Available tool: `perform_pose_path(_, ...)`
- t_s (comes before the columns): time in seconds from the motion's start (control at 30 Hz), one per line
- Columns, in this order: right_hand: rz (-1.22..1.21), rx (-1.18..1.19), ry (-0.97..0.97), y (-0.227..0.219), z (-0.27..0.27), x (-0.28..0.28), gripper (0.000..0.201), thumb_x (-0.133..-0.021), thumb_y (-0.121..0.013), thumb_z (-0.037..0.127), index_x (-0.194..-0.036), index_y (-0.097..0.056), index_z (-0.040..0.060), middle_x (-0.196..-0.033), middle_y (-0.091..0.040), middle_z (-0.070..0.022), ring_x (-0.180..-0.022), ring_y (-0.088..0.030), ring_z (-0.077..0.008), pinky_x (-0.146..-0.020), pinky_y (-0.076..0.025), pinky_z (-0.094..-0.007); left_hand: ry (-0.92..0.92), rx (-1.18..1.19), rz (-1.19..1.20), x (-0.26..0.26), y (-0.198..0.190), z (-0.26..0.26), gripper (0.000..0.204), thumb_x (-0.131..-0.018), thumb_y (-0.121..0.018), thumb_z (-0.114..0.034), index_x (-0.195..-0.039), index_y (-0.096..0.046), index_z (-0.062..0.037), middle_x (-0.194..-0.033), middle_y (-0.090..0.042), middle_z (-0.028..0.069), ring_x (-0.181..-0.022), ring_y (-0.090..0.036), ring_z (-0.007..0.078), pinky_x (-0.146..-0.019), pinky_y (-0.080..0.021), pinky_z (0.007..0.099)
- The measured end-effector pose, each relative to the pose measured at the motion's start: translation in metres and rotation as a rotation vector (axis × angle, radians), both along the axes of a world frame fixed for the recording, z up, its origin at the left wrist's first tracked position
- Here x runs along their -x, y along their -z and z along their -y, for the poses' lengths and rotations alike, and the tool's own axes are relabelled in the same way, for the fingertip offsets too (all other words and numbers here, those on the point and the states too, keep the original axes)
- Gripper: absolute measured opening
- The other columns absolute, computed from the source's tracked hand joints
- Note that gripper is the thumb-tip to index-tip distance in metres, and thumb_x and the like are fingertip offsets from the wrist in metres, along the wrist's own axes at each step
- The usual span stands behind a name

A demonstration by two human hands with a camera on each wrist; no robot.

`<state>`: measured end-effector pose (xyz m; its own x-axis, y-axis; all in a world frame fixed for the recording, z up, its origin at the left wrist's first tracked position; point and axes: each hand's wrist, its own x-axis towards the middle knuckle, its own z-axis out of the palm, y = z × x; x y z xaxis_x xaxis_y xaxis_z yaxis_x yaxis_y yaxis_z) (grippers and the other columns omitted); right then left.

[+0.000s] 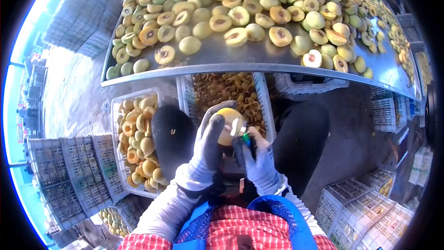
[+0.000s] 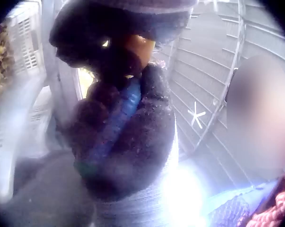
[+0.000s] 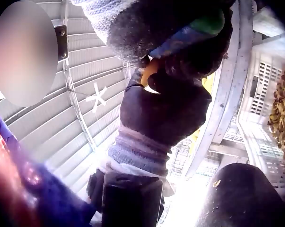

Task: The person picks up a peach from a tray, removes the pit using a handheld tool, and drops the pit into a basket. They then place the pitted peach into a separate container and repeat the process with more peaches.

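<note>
A yellow peach [image 1: 226,116] sits in my gloved left hand [image 1: 206,141], whose fingers curve round its far and left side. My gloved right hand [image 1: 260,159] grips a small pitting tool by its blue and green handle [image 3: 185,40]. The tool's shiny metal end [image 1: 238,126] overlaps the peach's right side in the head view. Both hands meet over the gap between my knees. In the left wrist view, the right hand's fingers wrap the blue handle [image 2: 129,101], and a sliver of orange peach flesh [image 2: 141,49] shows above it; the left glove hides most of the fruit.
Ahead stands a metal table [image 1: 203,68] heaped with peach halves. Below it, a white crate [image 1: 264,104] holds brownish scraps. Another crate [image 1: 114,127] of peach pieces stands beside my left knee. Stacked crates [image 1: 69,176] stand at left, more crates [image 1: 360,217] at right.
</note>
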<state>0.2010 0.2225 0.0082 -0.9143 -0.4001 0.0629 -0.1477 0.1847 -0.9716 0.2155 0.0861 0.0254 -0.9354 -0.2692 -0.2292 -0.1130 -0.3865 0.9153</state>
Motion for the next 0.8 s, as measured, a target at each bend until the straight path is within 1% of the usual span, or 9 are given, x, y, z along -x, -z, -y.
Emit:
perform_pose_path(0.2, -0.031, -0.121, -0.002, -0.008, -0.002, -0.007, 0.022, -0.087, -0.060, 0.017, -0.099, -0.056, -0.0009, -0.076, -0.062, -0.0201, -0.071, -0.064, -0.0368, -0.063, -0.050, -0.0378, -0.053, 0.042, -0.043, -0.005, -0.005, -0.006, 0.049, -0.089, -0.055, -0.038, -0.122, -0.051, -0.0015, -0.111, -0.058, 0.0117, -0.099, -0.058, 0.0191, -0.090, -0.046, 0.0308)
perform_pose_path(0.3, 0.030, -0.007, 0.030, 0.002, -0.001, -0.014, 0.022, -0.087, -0.060, 0.018, -0.099, -0.056, -0.0006, -0.076, -0.062, -0.0204, -0.071, -0.064, -0.0381, -0.062, -0.050, -0.0380, -0.031, 0.102, -0.064, -0.007, -0.008, -0.008, 0.051, -0.090, -0.054, -0.040, -0.124, -0.049, -0.0019, -0.112, -0.057, 0.0116, -0.099, -0.058, 0.0193, -0.090, -0.045, 0.0308)
perform_pose_path(0.5, -0.056, 0.043, 0.131, -0.012, -0.004, -0.010, 0.017, -0.089, -0.058, 0.015, -0.096, -0.054, 0.0006, -0.073, -0.062, -0.0152, -0.066, -0.065, -0.0242, -0.059, -0.049, -0.0342, -0.046, 0.223, -0.125, -0.006, -0.004, -0.012, 0.053, -0.093, -0.048, -0.044, -0.124, -0.047, -0.0008, -0.114, -0.054, 0.0115, -0.104, -0.054, 0.0208, -0.092, -0.043, 0.0313)
perform_pose_path(0.53, -0.108, 0.063, 0.153, -0.006, -0.004, 0.000, 0.013, -0.089, -0.058, 0.011, -0.097, -0.054, 0.0020, -0.072, -0.061, -0.0094, -0.063, -0.061, -0.0146, -0.057, -0.047, -0.0289, 0.011, 0.144, -0.078, -0.007, -0.003, -0.008, 0.054, -0.093, -0.047, -0.045, -0.123, -0.047, -0.0004, -0.113, -0.054, 0.0116, -0.104, -0.054, 0.0207, -0.092, -0.043, 0.0311)
perform_pose_path(0.57, 0.210, 0.266, 0.189, -0.009, -0.008, 0.000, 0.018, -0.087, -0.062, 0.009, -0.102, -0.054, 0.0034, -0.072, -0.060, -0.0045, -0.064, -0.059, -0.0094, -0.057, -0.046, -0.0241, 0.065, 0.063, -0.028, -0.009, -0.002, -0.002, 0.054, -0.094, -0.045, -0.046, -0.122, -0.048, 0.0000, -0.113, -0.054, 0.0117, -0.104, -0.054, 0.0207, -0.092, -0.043, 0.0309)
perform_pose_path(0.6, 0.245, 0.236, 0.185, -0.014, -0.010, 0.004, 0.021, -0.086, -0.064, 0.010, -0.104, -0.054, 0.0037, -0.075, -0.060, -0.0028, -0.067, -0.058, -0.0072, -0.058, -0.046, -0.0225, 0.181, 0.194, -0.065, -0.007, 0.004, 0.010, 0.062, -0.094, -0.039, -0.055, -0.121, -0.049, -0.0001, -0.113, -0.054, 0.0128, -0.104, -0.054, 0.0194, -0.091, -0.043, 0.0309)
perform_pose_path(0.7, 0.072, 0.178, -0.030, 0.005, -0.012, 0.011, 0.029, -0.085, -0.068, 0.011, -0.110, -0.055, 0.0018, -0.092, -0.062, -0.0068, -0.081, -0.059, -0.0107, -0.074, -0.049, -0.0236, 0.434, 0.042, 0.248, -0.003, -0.009, 0.019, 0.079, -0.087, -0.032, -0.072, -0.115, -0.053, -0.0009, -0.092, -0.061, 0.0101, -0.083, -0.059, 0.0146, -0.076, -0.048, 0.0260)
perform_pose_path(0.77, 0.302, 0.337, 0.016, 0.006, -0.011, 0.009, 0.031, -0.084, -0.068, 0.010, -0.112, -0.056, 0.0012, -0.094, -0.061, -0.0086, -0.086, -0.059, -0.0130, -0.078, -0.048, -0.0249, 0.335, 0.012, 0.267, -0.002, -0.003, 0.022, 0.082, -0.087, -0.029, -0.074, -0.112, -0.055, -0.0006, -0.081, -0.061, 0.0070, -0.070, -0.058, 0.0123, -0.063, -0.047, 0.0225)
perform_pose_path(0.8, 0.420, 0.327, 0.077, 0.009, -0.011, 0.007, 0.029, -0.085, -0.068, 0.010, -0.110, -0.056, 0.0013, -0.094, -0.061, -0.0086, -0.086, -0.059, -0.0126, -0.078, -0.048, -0.0245, 0.179, 0.145, 0.192, 0.000, -0.003, 0.011, 0.079, -0.088, -0.030, -0.071, -0.112, -0.056, -0.0006, -0.080, -0.061, 0.0065, -0.067, -0.057, 0.0109, -0.056, -0.047, 0.0207)
